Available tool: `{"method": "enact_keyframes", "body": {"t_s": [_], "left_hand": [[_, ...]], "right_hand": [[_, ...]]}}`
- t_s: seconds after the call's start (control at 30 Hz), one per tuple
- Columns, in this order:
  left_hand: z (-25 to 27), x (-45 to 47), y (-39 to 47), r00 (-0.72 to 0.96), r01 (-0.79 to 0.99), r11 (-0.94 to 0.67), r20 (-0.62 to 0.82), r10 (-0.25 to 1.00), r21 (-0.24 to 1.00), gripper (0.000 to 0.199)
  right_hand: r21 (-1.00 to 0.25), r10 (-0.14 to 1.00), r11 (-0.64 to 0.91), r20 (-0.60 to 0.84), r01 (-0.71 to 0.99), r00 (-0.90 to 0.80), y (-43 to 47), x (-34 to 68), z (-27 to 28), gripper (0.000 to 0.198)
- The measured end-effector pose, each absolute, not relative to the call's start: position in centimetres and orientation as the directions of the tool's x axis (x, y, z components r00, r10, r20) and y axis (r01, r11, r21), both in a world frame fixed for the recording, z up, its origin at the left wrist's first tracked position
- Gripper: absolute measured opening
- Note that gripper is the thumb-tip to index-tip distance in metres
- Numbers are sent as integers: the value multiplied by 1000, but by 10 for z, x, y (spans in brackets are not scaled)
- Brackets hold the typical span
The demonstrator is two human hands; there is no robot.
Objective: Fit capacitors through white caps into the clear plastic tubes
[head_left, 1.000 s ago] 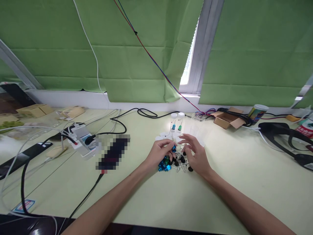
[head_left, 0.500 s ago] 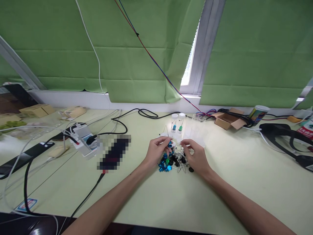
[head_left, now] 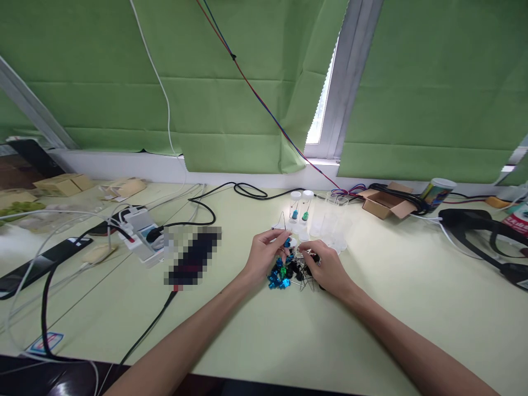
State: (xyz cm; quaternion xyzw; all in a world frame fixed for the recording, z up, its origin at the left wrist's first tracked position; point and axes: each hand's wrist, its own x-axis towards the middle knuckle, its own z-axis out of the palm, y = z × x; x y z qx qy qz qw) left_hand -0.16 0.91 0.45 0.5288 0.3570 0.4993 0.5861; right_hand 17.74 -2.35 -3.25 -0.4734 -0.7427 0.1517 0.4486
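My left hand (head_left: 266, 253) is pinched on a small blue part with a thin metal wire (head_left: 284, 221) that points upward. My right hand (head_left: 325, 265) hovers over the right side of a pile, thumb and fingertips drawn together; what sits between them is too small to make out. The pile holds small blue parts (head_left: 279, 281), a green one (head_left: 283, 272), black pieces (head_left: 293, 269) and loose metal pins (head_left: 304, 284). Just behind stand two clear vials with white caps, one with a blue-ended wire piece (head_left: 295, 213), the other with a green-ended one (head_left: 305, 215).
Clear plastic cups (head_left: 340, 225) stand behind my right hand. An open cardboard box (head_left: 385, 203), a can (head_left: 438, 193) and a black strapped headset (head_left: 474, 231) are at right. A power strip (head_left: 142, 234), a pixelated dark device (head_left: 193, 257) and cables lie at left.
My right hand has shifted left, closer to my left hand, now covering some black pieces of the pile. My left hand still grips the blue part.
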Motion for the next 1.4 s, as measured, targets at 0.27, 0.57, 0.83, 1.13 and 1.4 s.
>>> {"method": "enact_keyframes", "body": {"t_s": [0.27, 0.57, 0.83, 1.13, 1.4], "left_hand": [[2, -2, 10, 246, -222, -47, 102, 964, 974, 34], [5, 1, 8, 249, -269, 33, 36, 968, 963, 35], [2, 1, 8, 273, -278, 41, 38, 961, 960, 34], [-2, 2, 9, 265, -280, 40, 37, 964, 959, 37], [-3, 1, 9, 276, -266, 33, 43, 960, 963, 35]], "right_hand": [[-649, 835, 505, 533, 568, -134, -22, 178, -34, 17], [-635, 840, 499, 521, 590, -149, -23, 177, -32, 17], [-637, 842, 503, 513, 584, -166, -22, 179, -32, 18], [-657, 862, 475, 481, 585, -160, -21, 179, -31, 17], [-600, 824, 532, 528, 597, -204, -19, 184, -27, 17]]}}
